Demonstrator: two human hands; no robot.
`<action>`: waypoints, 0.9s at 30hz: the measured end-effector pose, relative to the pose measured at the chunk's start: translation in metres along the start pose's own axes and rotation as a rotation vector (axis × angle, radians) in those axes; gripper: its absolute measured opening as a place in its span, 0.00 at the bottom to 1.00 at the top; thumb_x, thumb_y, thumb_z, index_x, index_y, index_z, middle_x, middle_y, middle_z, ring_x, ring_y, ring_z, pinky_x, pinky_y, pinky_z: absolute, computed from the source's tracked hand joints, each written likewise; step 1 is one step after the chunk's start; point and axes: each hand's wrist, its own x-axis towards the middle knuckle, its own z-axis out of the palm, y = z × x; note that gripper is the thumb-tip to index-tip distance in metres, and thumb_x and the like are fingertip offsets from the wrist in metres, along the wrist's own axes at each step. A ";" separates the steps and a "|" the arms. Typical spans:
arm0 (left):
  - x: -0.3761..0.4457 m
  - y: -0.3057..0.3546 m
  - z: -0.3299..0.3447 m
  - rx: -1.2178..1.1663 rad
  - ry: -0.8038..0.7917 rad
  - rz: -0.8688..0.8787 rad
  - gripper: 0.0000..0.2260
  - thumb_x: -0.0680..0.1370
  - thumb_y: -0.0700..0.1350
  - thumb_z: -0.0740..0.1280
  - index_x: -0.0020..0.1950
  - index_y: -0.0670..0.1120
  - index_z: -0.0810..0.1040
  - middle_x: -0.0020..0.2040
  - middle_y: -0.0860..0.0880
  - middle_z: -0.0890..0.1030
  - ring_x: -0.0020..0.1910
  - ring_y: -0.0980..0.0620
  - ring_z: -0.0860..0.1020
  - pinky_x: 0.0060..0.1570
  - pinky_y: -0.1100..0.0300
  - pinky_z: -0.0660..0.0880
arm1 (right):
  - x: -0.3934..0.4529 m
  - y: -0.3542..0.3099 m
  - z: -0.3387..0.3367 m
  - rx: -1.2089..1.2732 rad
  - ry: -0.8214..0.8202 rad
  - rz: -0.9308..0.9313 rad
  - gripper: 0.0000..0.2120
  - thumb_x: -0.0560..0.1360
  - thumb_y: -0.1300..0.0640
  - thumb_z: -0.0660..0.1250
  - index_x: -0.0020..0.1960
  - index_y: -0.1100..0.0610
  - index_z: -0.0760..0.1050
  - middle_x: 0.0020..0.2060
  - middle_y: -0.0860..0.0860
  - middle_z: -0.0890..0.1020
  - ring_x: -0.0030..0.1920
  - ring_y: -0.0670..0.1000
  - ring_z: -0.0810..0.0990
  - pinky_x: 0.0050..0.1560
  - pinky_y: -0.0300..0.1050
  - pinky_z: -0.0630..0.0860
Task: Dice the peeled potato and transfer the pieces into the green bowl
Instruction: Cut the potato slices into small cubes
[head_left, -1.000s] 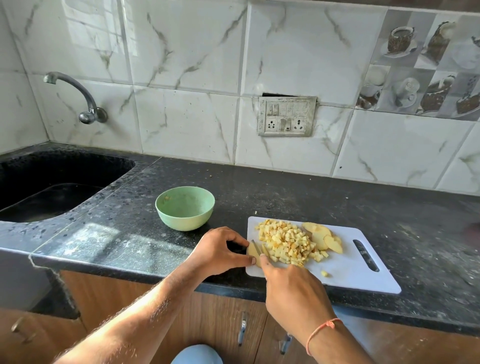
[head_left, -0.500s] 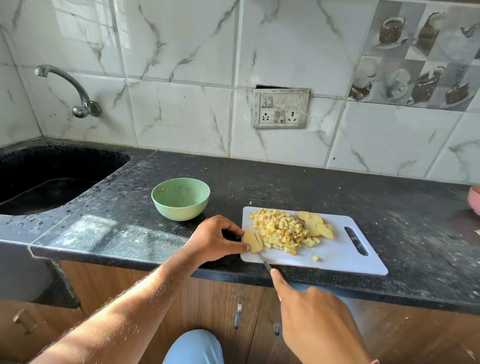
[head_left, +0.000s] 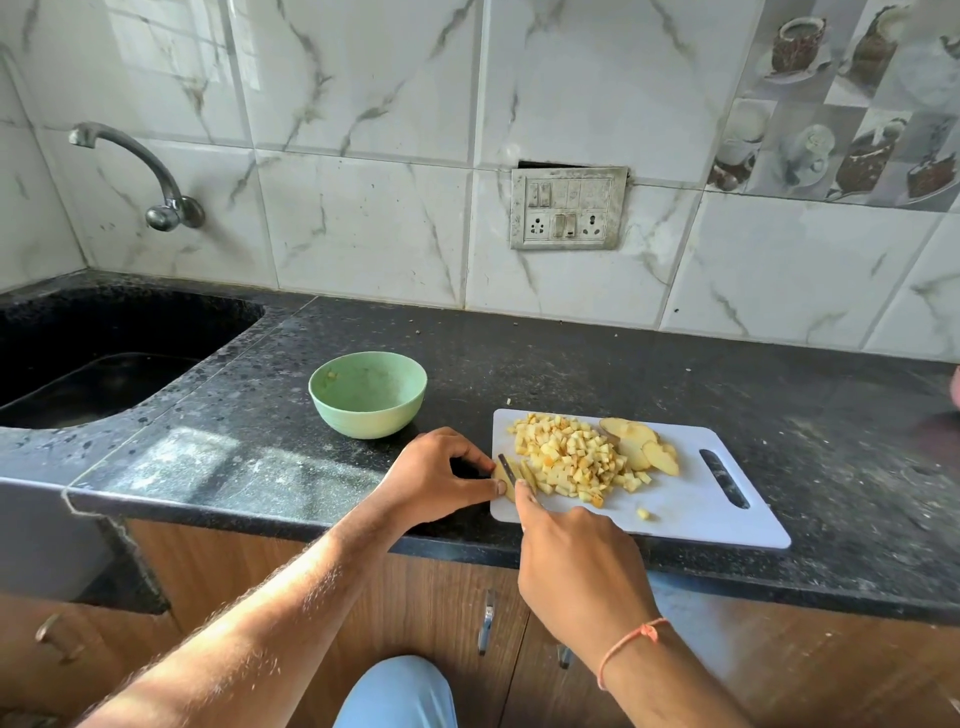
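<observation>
You've got one green bowl (head_left: 368, 399), one white cutting board (head_left: 691, 512), one knife (head_left: 506, 466), one heap of diced potato (head_left: 569, 460), and a few uncut slices (head_left: 641, 448) behind it; exact slice count unclear. One loose cube (head_left: 643, 514) sits apart from the heap. The board's near edge overhangs the counter (head_left: 571, 358) lip; the sink (head_left: 93, 364) is well left. Bare counter between bowl and board. Your left hand (head_left: 434, 475) pinches a potato slice (head_left: 503, 475) at the board's left edge, fingers curled. Your right hand (head_left: 579, 569) grips the knife, blade on that slice, just beside your left fingertips. Bowl near your left hand, nearly empty.
</observation>
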 end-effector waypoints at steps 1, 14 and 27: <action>0.001 0.000 0.000 -0.004 -0.002 -0.006 0.11 0.69 0.60 0.82 0.47 0.59 0.87 0.51 0.59 0.81 0.49 0.64 0.79 0.43 0.72 0.70 | 0.003 -0.001 0.001 -0.009 -0.009 -0.006 0.29 0.82 0.59 0.55 0.83 0.50 0.57 0.48 0.54 0.83 0.46 0.55 0.82 0.38 0.48 0.71; 0.004 -0.001 0.002 -0.022 0.011 -0.023 0.18 0.67 0.58 0.83 0.53 0.57 0.83 0.51 0.58 0.81 0.50 0.61 0.79 0.46 0.68 0.73 | -0.003 0.012 -0.002 0.031 -0.095 -0.053 0.30 0.82 0.59 0.56 0.83 0.47 0.57 0.46 0.54 0.83 0.48 0.56 0.82 0.39 0.49 0.72; -0.004 0.001 0.007 0.084 -0.043 0.137 0.25 0.74 0.68 0.68 0.70 0.63 0.76 0.66 0.64 0.74 0.68 0.55 0.71 0.69 0.50 0.70 | -0.029 0.066 -0.010 0.408 0.113 -0.044 0.24 0.85 0.49 0.57 0.79 0.35 0.60 0.21 0.45 0.69 0.26 0.49 0.70 0.27 0.37 0.65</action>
